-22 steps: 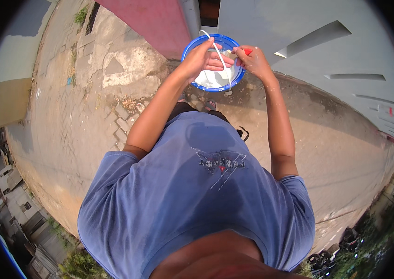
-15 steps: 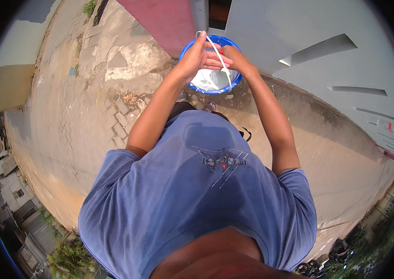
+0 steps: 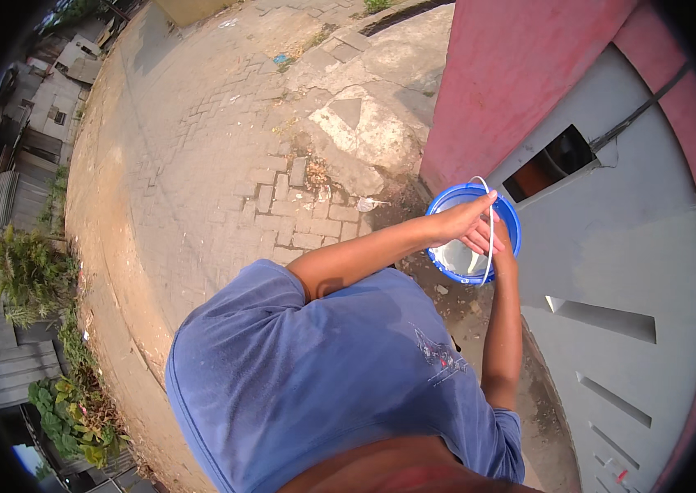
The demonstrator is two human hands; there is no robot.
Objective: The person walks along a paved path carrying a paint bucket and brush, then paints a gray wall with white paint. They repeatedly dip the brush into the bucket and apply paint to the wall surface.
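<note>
A blue-rimmed bucket [image 3: 445, 200] with white, paint-like material inside stands in front of me, close to the wall. Its white handle [image 3: 491, 234] is raised and crosses in front of my left hand [image 3: 473, 226]. That hand is over the bucket's opening, fingers stretched out and thumb pointing up. My right hand [image 3: 503, 238] reaches into the bucket at its right side, beside the left fingertips. Its fingers look curled, but they are mostly hidden, so what they hold does not show clearly.
A grey wall [image 3: 603, 246] with slots and a dark opening [image 3: 551, 163] rises at the right, beside a pink wall [image 3: 520, 74]. Broken paving [image 3: 303, 205] spreads to the left. Plants [image 3: 32, 271] and low buildings line the far left edge.
My view has turned left, so the bucket and both hands now appear further right and lower. The red bit seen by my right hand is now hidden. The hands keep much the same pose.
</note>
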